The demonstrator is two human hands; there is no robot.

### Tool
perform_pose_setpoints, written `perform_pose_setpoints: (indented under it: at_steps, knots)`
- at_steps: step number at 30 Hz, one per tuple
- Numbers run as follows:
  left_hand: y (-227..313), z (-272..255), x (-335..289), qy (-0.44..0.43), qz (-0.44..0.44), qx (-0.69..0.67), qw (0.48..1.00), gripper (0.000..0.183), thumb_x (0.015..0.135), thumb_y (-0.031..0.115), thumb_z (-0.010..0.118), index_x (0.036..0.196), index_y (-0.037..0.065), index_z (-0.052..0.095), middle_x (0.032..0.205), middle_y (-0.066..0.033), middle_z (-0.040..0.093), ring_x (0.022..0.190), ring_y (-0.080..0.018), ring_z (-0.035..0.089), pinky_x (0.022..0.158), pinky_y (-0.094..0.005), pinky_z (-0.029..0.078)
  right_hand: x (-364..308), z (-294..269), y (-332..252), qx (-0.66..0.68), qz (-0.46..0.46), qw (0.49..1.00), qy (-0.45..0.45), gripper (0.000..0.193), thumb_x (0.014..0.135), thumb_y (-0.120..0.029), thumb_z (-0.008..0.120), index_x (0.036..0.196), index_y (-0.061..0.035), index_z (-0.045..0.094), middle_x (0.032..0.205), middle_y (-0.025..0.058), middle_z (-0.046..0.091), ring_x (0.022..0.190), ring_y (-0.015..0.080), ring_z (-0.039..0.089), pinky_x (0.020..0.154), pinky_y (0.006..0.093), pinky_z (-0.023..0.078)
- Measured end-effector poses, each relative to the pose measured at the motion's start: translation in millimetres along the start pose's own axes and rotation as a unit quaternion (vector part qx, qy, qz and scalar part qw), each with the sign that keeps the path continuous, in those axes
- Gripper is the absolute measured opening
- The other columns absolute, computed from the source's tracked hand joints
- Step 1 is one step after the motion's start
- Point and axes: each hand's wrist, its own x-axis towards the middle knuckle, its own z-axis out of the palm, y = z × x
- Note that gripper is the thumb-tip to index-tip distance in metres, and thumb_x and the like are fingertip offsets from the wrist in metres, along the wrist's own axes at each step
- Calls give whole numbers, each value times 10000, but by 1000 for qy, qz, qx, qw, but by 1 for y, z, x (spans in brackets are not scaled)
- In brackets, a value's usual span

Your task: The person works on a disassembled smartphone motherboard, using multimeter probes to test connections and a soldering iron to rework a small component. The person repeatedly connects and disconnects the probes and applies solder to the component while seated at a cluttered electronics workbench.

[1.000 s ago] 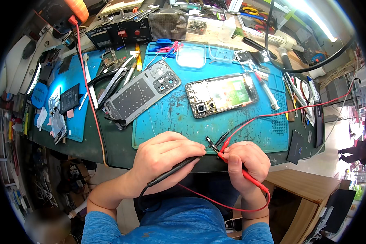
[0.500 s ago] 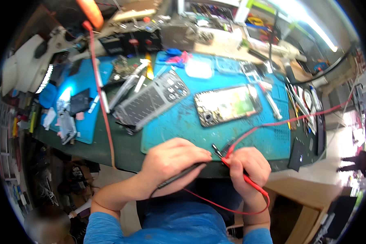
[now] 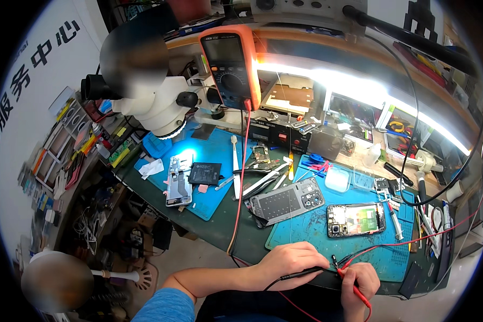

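At the front edge of the blue work mat (image 3: 290, 236), my left hand (image 3: 292, 258) is closed around a slim black test probe (image 3: 301, 273). My right hand (image 3: 364, 278) is closed on a red test probe (image 3: 362, 295), its red lead looping down below the hand. Between the two hands a small black clip (image 3: 335, 261) sticks up beside the red one's tip; whether they touch I cannot tell. Beyond the hands lies an opened phone (image 3: 356, 221) with its inside showing. Left of it rests a grey phone back cover (image 3: 287, 203), tilted on the mat.
An orange multimeter (image 3: 232, 70) stands at the back, with a red lead (image 3: 241, 188) hanging over the bench. A white microscope (image 3: 158, 107) rises at the left above phone parts and a black battery (image 3: 204, 174). Tools (image 3: 434, 225) lie at the right; a black cable arches above.
The view has swung up and to the left, so the multimeter and microscope show more fully. Both hands keep the same grips, side by side.
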Motion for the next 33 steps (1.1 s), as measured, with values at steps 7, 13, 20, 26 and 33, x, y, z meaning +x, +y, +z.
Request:
perform_pose_setpoints:
  at_steps: [7,13,20,26,33]
  knots:
    - [1,3,1,13,7,-13,1000,237,949,62,782,1183,73,743,1126,-64,779,1034,-283,735,874,-386,619,0,-3,-1,-6,-1,1000,6,101,837,50,719,781,-33,706,753,97,714,701,302,686,666,397,555]
    - [17,-45,4,136,4,-66,988,236,952,-84,696,1143,54,692,1325,-142,733,1051,-181,749,878,-309,603,-5,-1,4,4,0,1000,12,167,941,5,684,777,-24,685,756,100,694,699,274,668,664,380,524]
    - [-53,-201,57,364,23,257,895,267,1129,64,431,1265,-6,650,1625,-249,532,1150,-198,713,831,-316,611,-6,2,9,11,-11,1000,25,155,935,6,696,783,-25,693,753,94,716,707,270,684,664,383,527]
    - [-83,-222,82,354,66,341,868,181,1116,56,474,1078,1,642,1691,-299,446,932,-183,777,753,-320,608,-6,2,8,20,-8,999,26,147,909,10,722,770,-27,692,740,101,707,693,287,677,659,395,525]
    - [-80,-228,81,337,32,197,920,180,1104,80,479,1061,-7,632,1697,-297,433,830,-141,781,650,-250,609,-5,2,6,16,-3,999,28,164,880,7,751,741,-28,672,713,113,683,659,317,655,632,405,509]
